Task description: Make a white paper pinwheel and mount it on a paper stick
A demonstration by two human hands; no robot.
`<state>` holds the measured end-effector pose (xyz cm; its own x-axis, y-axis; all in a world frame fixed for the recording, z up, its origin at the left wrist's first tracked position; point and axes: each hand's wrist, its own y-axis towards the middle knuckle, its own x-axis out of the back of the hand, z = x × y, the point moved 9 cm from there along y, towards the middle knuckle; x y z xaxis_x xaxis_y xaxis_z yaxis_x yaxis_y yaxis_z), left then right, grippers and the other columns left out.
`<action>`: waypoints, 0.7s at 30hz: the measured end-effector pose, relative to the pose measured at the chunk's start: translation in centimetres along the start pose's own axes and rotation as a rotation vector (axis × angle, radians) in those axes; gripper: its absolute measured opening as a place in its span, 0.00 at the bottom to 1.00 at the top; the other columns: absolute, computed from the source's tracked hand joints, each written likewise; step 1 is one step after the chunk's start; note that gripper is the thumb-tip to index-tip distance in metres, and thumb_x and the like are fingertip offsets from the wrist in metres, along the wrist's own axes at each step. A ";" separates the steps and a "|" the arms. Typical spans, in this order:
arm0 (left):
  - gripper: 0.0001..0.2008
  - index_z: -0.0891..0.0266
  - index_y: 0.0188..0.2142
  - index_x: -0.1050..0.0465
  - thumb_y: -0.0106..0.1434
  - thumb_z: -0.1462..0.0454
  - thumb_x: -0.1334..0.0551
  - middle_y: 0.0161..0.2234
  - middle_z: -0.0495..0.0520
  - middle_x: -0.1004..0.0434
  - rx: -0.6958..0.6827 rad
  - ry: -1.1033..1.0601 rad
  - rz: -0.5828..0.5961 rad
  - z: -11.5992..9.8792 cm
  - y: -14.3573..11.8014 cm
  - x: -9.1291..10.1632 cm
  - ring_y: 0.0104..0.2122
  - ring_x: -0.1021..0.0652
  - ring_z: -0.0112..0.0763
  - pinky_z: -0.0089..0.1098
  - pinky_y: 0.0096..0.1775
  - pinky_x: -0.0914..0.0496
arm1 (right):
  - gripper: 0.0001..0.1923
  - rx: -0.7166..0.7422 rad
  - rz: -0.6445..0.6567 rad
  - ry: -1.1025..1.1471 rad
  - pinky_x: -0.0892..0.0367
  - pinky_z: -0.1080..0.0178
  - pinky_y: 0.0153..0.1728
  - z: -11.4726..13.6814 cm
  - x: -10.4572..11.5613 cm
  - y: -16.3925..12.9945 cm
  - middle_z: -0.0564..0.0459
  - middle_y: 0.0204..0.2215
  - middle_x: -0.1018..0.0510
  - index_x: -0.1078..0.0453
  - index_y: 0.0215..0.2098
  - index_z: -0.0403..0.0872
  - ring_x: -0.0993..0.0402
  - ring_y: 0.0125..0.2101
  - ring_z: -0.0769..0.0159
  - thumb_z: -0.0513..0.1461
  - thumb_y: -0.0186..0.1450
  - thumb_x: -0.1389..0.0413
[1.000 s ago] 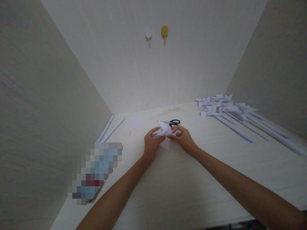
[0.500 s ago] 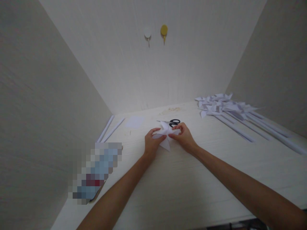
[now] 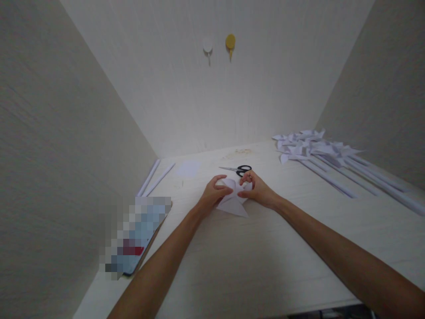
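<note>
Between my hands is a white paper pinwheel (image 3: 233, 207), with one pointed flap spread toward me. My left hand (image 3: 213, 193) pinches it from the left, the thumb pressing near its middle. From the right, my right hand (image 3: 259, 190) grips the paper, its thumb by the centre and its fingers curled. The fingers partly hide the folds there. Just beyond the pinwheel lies a pair of scissors (image 3: 244, 168) with black handles, the blades pointing left.
Several finished paper pinwheels (image 3: 308, 146) on rolled paper sticks (image 3: 358, 170) lie at the right. Paper rolls (image 3: 159, 179) and a white paper sheet (image 3: 187, 168) rest at the back left. A blurred flat object (image 3: 142, 235) is left of my arm. Hooks hang on the wall.
The pinwheel has turned in my hands, and its lower flap now spreads wider toward me. Both hands keep hold of it. The scissors show more fully.
</note>
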<state>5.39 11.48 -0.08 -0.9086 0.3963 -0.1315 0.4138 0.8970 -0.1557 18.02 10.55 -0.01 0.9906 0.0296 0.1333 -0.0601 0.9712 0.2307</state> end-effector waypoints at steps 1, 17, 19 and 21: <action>0.37 0.64 0.48 0.43 0.36 0.66 0.33 0.19 0.44 0.33 0.003 0.033 -0.015 0.1 0.0 0.0 0.17 0.32 0.23 0.24 0.21 0.40 | 0.21 0.007 0.013 -0.016 0.42 0.67 0.26 0.3 -0.1 0.0 0.57 0.29 0.34 0.45 0.30 0.48 0.38 0.26 0.70 0.37 0.42 0.39; 0.44 0.63 0.52 0.45 0.34 0.72 0.32 0.21 0.47 0.32 -0.023 0.063 -0.248 1.0 0.5 2.0 0.20 0.29 0.27 0.29 0.25 0.35 | 0.32 -0.096 0.018 0.264 0.36 0.66 0.26 -0.7 -0.6 -0.1 0.58 0.34 0.34 0.49 0.42 0.54 0.34 0.25 0.73 0.38 0.44 0.38; 0.43 0.63 0.53 0.46 0.35 0.72 0.33 0.25 0.50 0.31 -0.047 -0.067 -0.343 1.0 0.6 3.0 0.22 0.28 0.29 0.31 0.27 0.33 | 0.30 -0.145 -0.007 0.443 0.34 0.64 0.29 -0.7 -0.7 -0.2 0.57 0.36 0.33 0.52 0.42 0.56 0.31 0.28 0.71 0.41 0.47 0.39; 0.41 0.64 0.52 0.46 0.37 0.72 0.33 0.28 0.54 0.29 -0.092 -0.202 -0.406 1.0 0.7 3.8 0.24 0.27 0.30 0.32 0.29 0.33 | 0.25 -0.158 0.000 0.566 0.34 0.63 0.33 -0.3 -1.0 -0.3 0.57 0.39 0.33 0.52 0.39 0.57 0.30 0.32 0.70 0.41 0.49 0.41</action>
<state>2.30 13.36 -1.67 -0.9630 -0.0284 -0.2678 0.0119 0.9889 -0.1480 17.11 10.28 -0.51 0.9048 0.1089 -0.4117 -0.0841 0.9934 0.0781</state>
